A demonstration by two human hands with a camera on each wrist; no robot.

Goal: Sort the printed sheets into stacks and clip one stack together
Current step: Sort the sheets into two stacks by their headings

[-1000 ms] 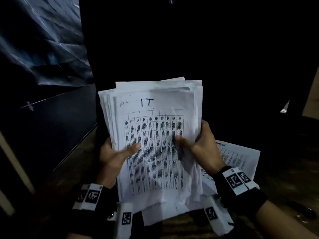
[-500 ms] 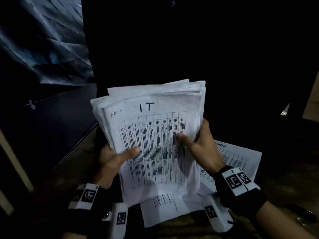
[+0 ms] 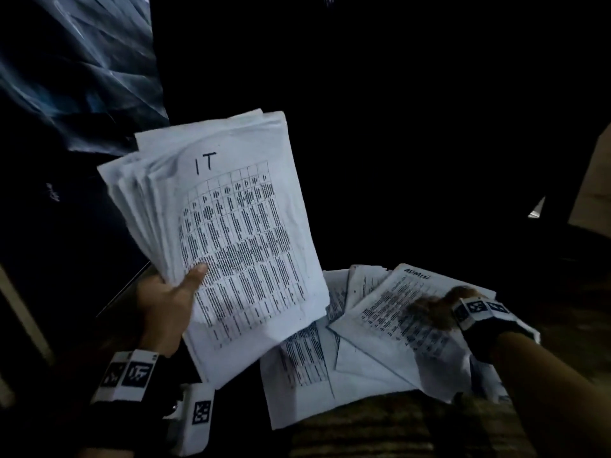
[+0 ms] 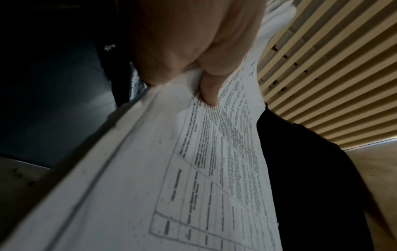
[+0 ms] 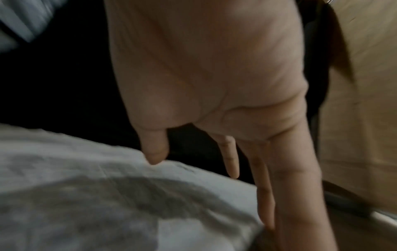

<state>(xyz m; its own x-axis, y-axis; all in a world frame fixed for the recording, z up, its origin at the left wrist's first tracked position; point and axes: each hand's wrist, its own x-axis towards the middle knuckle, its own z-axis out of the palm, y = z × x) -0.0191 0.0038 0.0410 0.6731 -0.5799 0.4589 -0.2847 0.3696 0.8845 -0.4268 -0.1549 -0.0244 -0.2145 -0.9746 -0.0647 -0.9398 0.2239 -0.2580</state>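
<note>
Fingers of the left hand [image 3: 162, 305] are curled behind a thick stack of printed sheets [image 3: 231, 233], with the thumb [image 4: 209, 91] pressed flat on the top page, so the whole stack is pinched at its lower left edge and held up, leaning toward the person's left. That top page carries a printed table and the handwritten letters "IT" [image 3: 205, 162] near its upper edge; the sheets behind it fan out a little at the left.

Over to the right of the held stack and lower down, the right hand [image 3: 439, 309] is stretched out, fingers [image 5: 231, 159] long and loosely spread, holding nothing. It sits over a loose pile of sheets [image 3: 390, 328] lying on the dark surface; from the wrist view the thumb tip looks to meet the paper, though that picture is blurred and I can't be certain.

Several pages of that pile overlap at angles, one sliding partly beneath the raised stack's lower corner. Behind the held stack, seen from the left wrist, a wall of pale slats [image 4: 326, 71] runs across.
</note>
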